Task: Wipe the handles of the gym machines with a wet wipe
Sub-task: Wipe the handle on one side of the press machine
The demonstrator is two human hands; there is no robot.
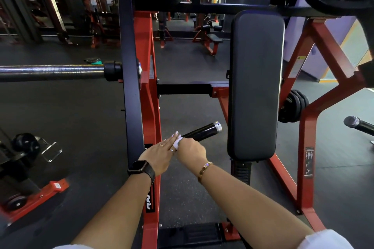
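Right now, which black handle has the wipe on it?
The handle left of the pad: the right hand holds the wipe on it. The far-right handle is bare.

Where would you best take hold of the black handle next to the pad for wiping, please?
Curl the fingers over the handle from above, on its bare shaft. It is a round bar slanting up to a free silver-capped end beside the pad, so a grip can slide along it. The right hand grips its lower end through the wet wipe.

Two hands (159,152) (191,152), two handles (202,132) (358,125), one wipe (178,142).
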